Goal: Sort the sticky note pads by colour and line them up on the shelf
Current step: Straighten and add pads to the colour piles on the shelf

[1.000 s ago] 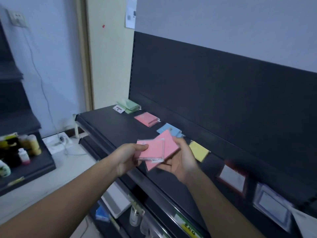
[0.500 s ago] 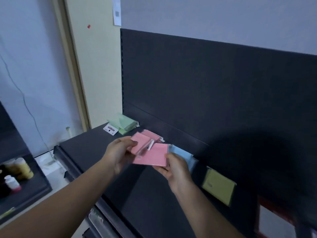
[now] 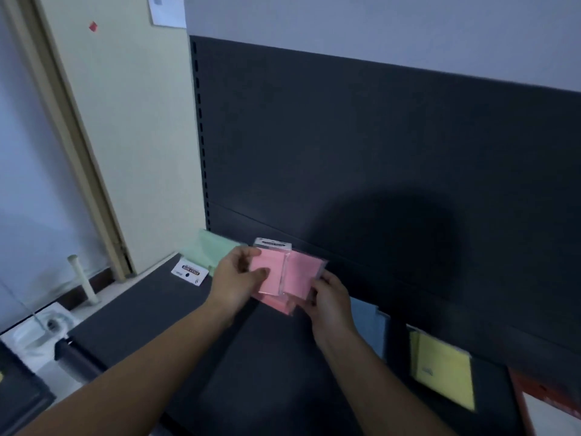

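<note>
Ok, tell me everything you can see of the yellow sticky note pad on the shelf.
The yellow sticky note pad is a flat, pale yellow square lying on the dark shelf near the back panel, at the right end of the colour row, past the blue pad. It looks wrapped in clear film, with a faint mark near one corner. Neither hand touches it.

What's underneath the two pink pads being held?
More pink pads lie on the shelf beneath the held pink pads. How many is hidden by them.
</note>
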Demonstrator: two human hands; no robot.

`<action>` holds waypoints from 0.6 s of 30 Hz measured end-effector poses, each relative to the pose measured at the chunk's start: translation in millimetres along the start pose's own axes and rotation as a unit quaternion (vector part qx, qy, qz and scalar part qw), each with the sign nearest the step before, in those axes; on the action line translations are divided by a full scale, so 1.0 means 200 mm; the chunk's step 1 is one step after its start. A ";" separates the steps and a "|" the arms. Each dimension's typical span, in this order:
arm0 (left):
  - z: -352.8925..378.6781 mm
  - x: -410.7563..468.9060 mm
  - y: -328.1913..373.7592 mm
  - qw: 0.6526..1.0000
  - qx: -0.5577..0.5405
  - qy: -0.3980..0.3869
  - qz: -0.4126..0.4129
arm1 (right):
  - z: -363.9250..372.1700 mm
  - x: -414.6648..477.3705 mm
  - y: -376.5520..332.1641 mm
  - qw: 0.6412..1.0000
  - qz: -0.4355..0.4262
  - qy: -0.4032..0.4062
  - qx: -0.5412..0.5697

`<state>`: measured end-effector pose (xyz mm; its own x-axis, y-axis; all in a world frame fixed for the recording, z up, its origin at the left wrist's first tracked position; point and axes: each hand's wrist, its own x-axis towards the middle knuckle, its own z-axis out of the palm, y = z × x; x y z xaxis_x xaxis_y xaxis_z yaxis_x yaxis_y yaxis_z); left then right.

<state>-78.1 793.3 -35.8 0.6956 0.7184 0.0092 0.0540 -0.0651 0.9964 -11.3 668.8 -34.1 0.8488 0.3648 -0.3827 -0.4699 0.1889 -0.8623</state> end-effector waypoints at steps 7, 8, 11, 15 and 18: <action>0.05 0.20 -0.19 0.934 0.328 -0.092 0.108 | 0.10 0.14 0.15 0.991 -0.010 0.093 -0.092; 0.05 0.21 -0.22 0.917 0.367 -0.100 0.117 | 0.10 0.16 0.17 0.987 -0.015 0.109 -0.118; 0.05 0.24 -0.30 0.863 0.464 -0.117 0.164 | 0.12 0.18 0.21 0.975 -0.028 0.153 -0.161; 0.08 0.24 -0.32 0.870 0.453 -0.107 0.164 | 0.15 0.21 0.24 0.963 -0.050 0.186 -0.190; 0.10 0.25 -0.31 0.890 0.417 -0.114 0.148 | 0.18 0.22 0.24 0.944 -0.074 0.219 -0.236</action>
<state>-32.7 820.3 -99.4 0.8898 0.4312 0.1493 0.2903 -0.7874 0.5438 -5.1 727.0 -80.8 0.9640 -0.0657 -0.2576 -0.2658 -0.2573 -0.9291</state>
